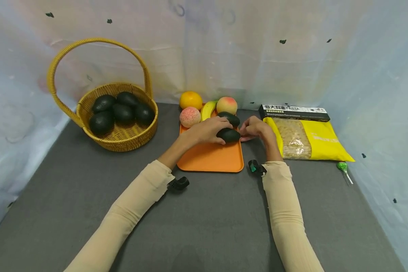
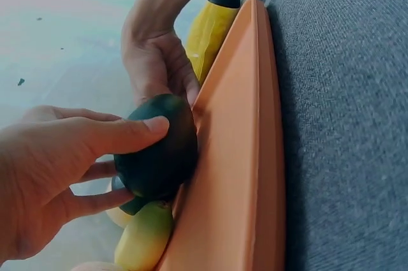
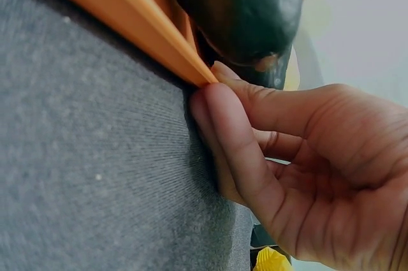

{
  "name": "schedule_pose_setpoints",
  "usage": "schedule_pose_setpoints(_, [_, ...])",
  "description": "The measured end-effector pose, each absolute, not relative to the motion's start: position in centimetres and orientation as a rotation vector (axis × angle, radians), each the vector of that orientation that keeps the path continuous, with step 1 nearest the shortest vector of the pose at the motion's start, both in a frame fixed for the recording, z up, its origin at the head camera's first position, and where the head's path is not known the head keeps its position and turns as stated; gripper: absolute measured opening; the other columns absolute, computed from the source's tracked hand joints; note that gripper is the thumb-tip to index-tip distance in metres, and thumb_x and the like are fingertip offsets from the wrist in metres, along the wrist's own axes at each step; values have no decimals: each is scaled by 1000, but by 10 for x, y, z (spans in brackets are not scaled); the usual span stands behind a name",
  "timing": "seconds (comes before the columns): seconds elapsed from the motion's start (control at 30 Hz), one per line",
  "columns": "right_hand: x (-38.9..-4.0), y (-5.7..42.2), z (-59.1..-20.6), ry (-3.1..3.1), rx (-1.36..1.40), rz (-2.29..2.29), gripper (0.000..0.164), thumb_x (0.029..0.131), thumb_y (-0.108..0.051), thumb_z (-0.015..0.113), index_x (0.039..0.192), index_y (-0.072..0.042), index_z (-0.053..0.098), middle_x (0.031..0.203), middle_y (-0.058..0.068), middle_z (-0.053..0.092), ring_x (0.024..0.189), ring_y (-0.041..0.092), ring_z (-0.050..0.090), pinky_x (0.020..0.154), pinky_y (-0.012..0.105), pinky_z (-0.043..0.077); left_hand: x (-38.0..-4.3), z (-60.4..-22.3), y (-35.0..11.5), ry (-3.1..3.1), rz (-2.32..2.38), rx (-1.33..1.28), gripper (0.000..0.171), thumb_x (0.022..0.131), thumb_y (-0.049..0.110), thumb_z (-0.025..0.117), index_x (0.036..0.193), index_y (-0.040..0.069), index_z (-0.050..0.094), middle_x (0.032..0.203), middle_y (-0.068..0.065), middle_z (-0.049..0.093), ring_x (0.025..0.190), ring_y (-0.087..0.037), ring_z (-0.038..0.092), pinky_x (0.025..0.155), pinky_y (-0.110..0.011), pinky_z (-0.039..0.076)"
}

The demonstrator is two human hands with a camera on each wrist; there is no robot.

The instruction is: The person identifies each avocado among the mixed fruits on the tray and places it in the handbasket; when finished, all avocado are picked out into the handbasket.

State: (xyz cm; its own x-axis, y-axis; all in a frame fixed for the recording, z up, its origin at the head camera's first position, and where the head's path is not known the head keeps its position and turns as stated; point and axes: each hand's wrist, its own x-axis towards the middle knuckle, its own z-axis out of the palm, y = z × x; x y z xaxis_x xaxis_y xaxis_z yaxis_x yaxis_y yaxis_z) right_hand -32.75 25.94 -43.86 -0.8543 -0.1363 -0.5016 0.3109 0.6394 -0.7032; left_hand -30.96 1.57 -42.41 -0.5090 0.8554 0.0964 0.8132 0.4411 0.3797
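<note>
My left hand point(image 1: 208, 130) grips a dark green avocado point(image 1: 229, 135) at the right side of an orange tray point(image 1: 212, 159). In the left wrist view its thumb lies across the top of the avocado and the other fingers go round the far side. Whether that avocado touches the tray floor I cannot tell. My right hand point(image 1: 255, 127) pinches the tray's right rim between thumb and fingers, plainest in the right wrist view. Just behind the held avocado lies a second avocado point(image 1: 229, 118). A banana point(image 1: 208, 110), partly covered, sits beside it.
Toward the tray's back are an orange point(image 1: 190, 100), a pink peach point(image 1: 190, 116) and another peach point(image 1: 227, 105). A tall-handled wicker basket point(image 1: 122, 145) with several avocados stands left. On the right are a yellow pasta bag point(image 1: 326, 141), a black pasta box point(image 1: 295, 113) and a green lollipop point(image 1: 342, 166).
</note>
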Motion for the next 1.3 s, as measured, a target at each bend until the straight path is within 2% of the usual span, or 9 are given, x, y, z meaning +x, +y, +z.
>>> schedule_pose_setpoints(0.23, [-328, 260, -439, 2364, 114, -1127, 11, 97, 3, 62, 95, 3, 72, 81, 7, 67, 64, 11, 73, 69, 27, 64, -305, -413, 13, 2588, 658, 1521, 58, 89, 26, 85, 139, 5, 64, 142, -14, 64, 134, -30, 59, 117, -42, 47])
schedule_pose_setpoints(0.4, [-329, 258, -439, 2339, 134, -1164, 12, 96, 0, 70, 84, -1, 69, 79, 4, 69, 66, 11, 74, 70, 27, 65, -298, -391, 1, 2629, 694, 1482, 64, 90, 27, 84, 146, 8, 60, 144, -14, 60, 130, -30, 58, 114, -42, 48])
schedule_pose_setpoints(0.53, [-328, 255, -440, 2308, 155, -1199, 11, 94, -9, 77, 92, 2, 73, 82, 2, 73, 67, 11, 74, 72, 28, 65, -294, -376, -15, 2694, 706, 1491, 67, 91, 27, 83, 150, 9, 57, 135, -16, 60, 115, -29, 59, 103, -41, 51])
schedule_pose_setpoints(0.67, [-325, 255, -438, 2300, 146, -1182, 13, 95, -11, 78, 92, 1, 74, 83, 2, 73, 67, 10, 75, 70, 26, 64, -291, -364, -27, 2758, 724, 1528, 44, 97, 17, 76, 138, 2, 67, 113, -18, 61, 93, -28, 60, 84, -37, 53])
schedule_pose_setpoints(0.73, [-325, 256, -436, 2309, 119, -1167, 12, 95, -10, 76, 89, 1, 74, 81, 2, 71, 66, 10, 75, 69, 26, 64, -289, -360, -30, 2763, 704, 1541, 34, 98, 13, 74, 129, 0, 71, 108, -18, 61, 89, -29, 60, 81, -37, 53])
schedule_pose_setpoints(0.8, [-324, 258, -436, 2326, 99, -1156, 11, 96, -8, 75, 90, 1, 74, 80, 3, 69, 65, 9, 74, 69, 26, 64, -288, -361, -28, 2751, 668, 1515, 30, 99, 13, 73, 125, -1, 73, 110, -18, 63, 95, -30, 62, 85, -38, 55])
schedule_pose_setpoints(0.93, [-328, 258, -438, 2363, 86, -1112, 14, 97, -10, 74, 98, 4, 75, 81, 1, 72, 65, 8, 73, 70, 26, 64, -294, -381, -20, 2716, 625, 1409, 48, 98, 28, 76, 136, 1, 67, 124, -19, 62, 107, -31, 60, 95, -40, 54])
schedule_pose_setpoints(1.1, [-328, 258, -443, 2337, 119, -1088, 19, 97, -12, 75, 106, 5, 75, 80, 0, 74, 66, 9, 73, 71, 26, 64, -288, -406, 1, 2501, 629, 1451, 69, 95, 44, 75, 152, 12, 54, 139, -18, 56, 117, -33, 58, 102, -41, 52])
schedule_pose_setpoints(1.3, [-327, 259, -442, 2372, 103, -1100, 15, 96, -11, 76, 99, 4, 77, 77, 2, 70, 63, 9, 71, 68, 24, 63, -268, -411, 28, 2214, 437, 1568, 71, 95, 44, 77, 156, 20, 50, 160, -12, 47, 146, -28, 48, 121, -41, 42])
